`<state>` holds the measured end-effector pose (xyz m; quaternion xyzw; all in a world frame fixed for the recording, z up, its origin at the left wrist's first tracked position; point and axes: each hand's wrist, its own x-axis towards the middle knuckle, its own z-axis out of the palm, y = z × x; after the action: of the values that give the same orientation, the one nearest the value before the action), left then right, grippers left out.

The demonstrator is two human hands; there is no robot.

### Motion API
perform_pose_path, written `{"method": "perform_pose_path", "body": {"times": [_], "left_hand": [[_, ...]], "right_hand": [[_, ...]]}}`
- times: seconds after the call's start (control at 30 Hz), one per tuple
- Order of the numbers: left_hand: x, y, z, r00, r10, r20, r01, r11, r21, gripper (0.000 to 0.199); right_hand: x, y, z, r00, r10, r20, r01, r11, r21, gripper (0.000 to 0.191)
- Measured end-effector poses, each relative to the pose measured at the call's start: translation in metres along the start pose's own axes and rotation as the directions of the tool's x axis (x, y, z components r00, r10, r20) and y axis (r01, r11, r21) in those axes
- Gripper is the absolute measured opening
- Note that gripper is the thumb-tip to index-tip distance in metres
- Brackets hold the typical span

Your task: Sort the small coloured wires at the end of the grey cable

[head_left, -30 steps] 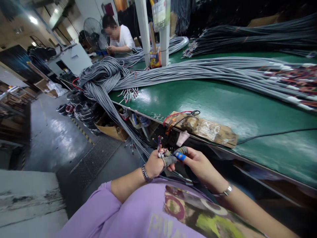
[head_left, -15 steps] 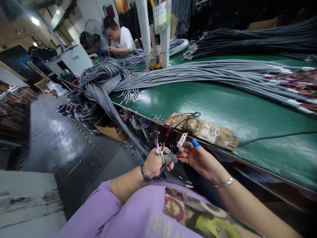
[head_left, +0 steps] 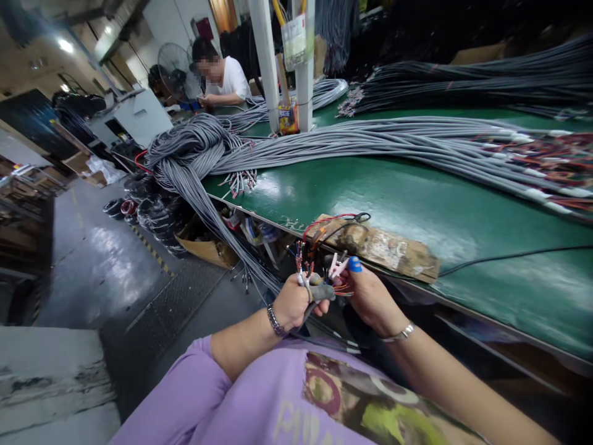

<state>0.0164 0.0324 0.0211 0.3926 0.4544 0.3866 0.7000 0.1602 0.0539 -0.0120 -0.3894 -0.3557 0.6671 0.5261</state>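
My left hand [head_left: 291, 303] is closed round the end of a grey cable. Its thin coloured wires [head_left: 343, 290] fan out to the right of the fingers, and a second tuft of wire ends [head_left: 300, 254] sticks up above the fist. Grey coverings sit on some of my fingertips. My right hand [head_left: 370, 296], with blue tape on the thumb tip, pinches a small pale pink plastic clip [head_left: 337, 266] shaped like a clothes peg. The clip is just above the fanned wires; whether it touches them I cannot tell.
A wooden block [head_left: 393, 250] with red and black leads lies at the edge of the green table [head_left: 463, 210]. Long bundles of grey cable [head_left: 361, 139] cross the table and hang over its left side. A co-worker in white [head_left: 231, 80] sits at the far end.
My right hand has moved left, closer to the wires, its thumb now bent down onto the pink clip. The clip has turned and now shows a V shape. My left hand keeps its grip.
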Motion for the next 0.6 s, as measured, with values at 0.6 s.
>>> {"method": "perform_pose_path", "body": {"times": [0.6], "left_hand": [[-0.003,-0.003,0.000,0.999,0.028,-0.033,-0.027,1.000,0.011,0.046]], "right_hand": [[-0.002,-0.005,0.007,0.979,0.177,0.097,-0.199,0.924,0.328,0.046]]}}
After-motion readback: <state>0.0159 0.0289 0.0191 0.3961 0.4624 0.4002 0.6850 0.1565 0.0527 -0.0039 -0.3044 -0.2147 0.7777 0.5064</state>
